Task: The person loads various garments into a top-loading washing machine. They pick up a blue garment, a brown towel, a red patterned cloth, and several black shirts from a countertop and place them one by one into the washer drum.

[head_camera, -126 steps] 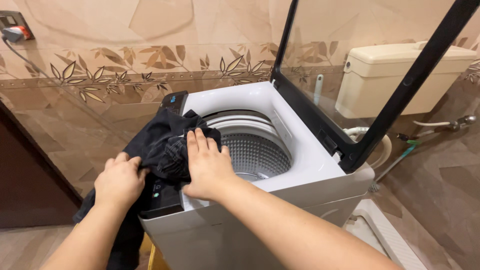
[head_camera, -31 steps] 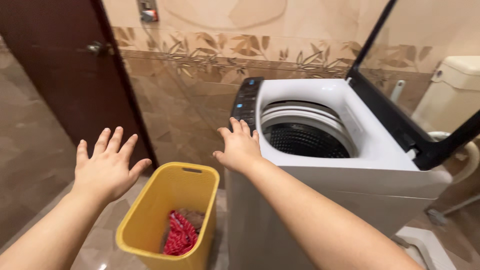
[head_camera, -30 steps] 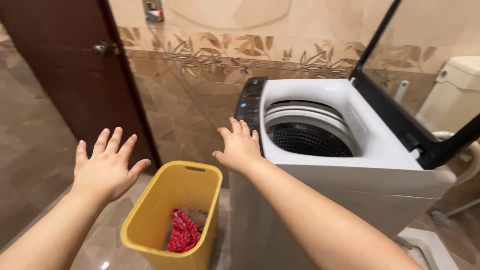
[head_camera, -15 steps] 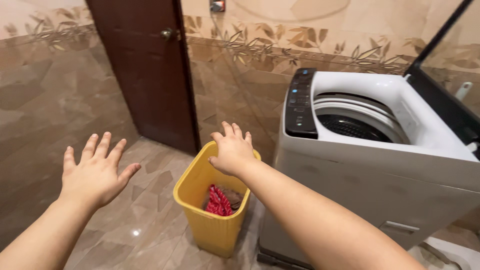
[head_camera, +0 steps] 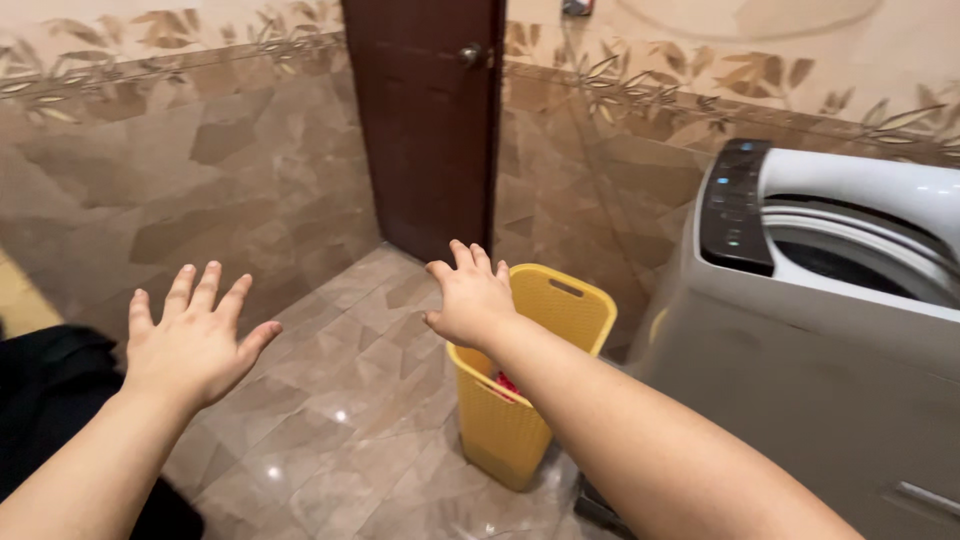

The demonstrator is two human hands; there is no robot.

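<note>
Presently, findings as follows.
Left hand: the left hand (head_camera: 190, 340) is held out over the tiled floor (head_camera: 340, 420), palm down, fingers spread wide, holding nothing.
Right hand: the right hand (head_camera: 470, 300) is likewise empty, fingers loosely spread, hovering just above the near rim of the yellow basket (head_camera: 520, 400) and not seen touching it.
Basket: stands upright on the floor, just beside the washing machine (head_camera: 820, 380), to its left in view; a scrap of red cloth (head_camera: 508, 385) shows inside (most of the contents are hidden by the forearm).
Washing machine: white body, dark control panel (head_camera: 738, 205) along its left edge, drum opening visible.
Surroundings: a dark brown door (head_camera: 425, 120) stands shut behind the basket; a dark cloth (head_camera: 50, 400) lies at lower left, beneath the left forearm.
</note>
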